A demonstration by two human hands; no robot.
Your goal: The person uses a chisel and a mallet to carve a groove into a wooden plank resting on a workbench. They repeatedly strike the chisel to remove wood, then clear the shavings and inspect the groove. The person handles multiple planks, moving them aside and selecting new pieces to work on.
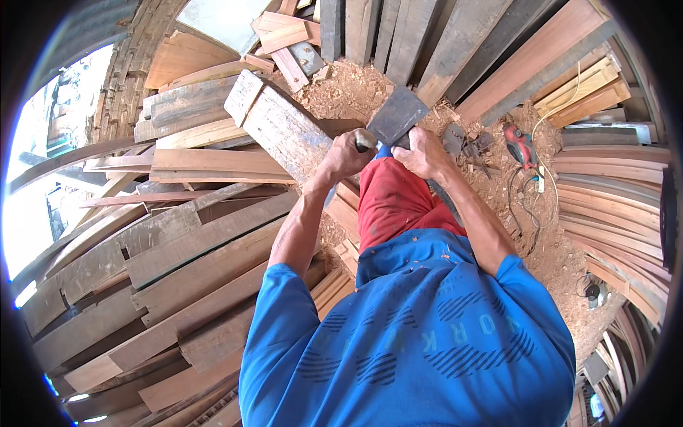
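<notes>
Just above my red shorts (391,192), both hands are close together. My right hand (425,155) is closed on the near edge of a dark flat block (398,116), which is roughly square. My left hand (345,155) is closed in a fist around a short rounded object (366,139), with only its pale and dark end showing; its kind cannot be made out. A worn, white-painted plank (274,117) slants from the upper left down towards my left hand.
Stacked boards (206,242) fill the left side. More long boards (427,43) stand ahead, and others (605,192) lie at the right. Wood shavings (348,85) cover the ground. A red power tool (521,148) with a cord lies to the right.
</notes>
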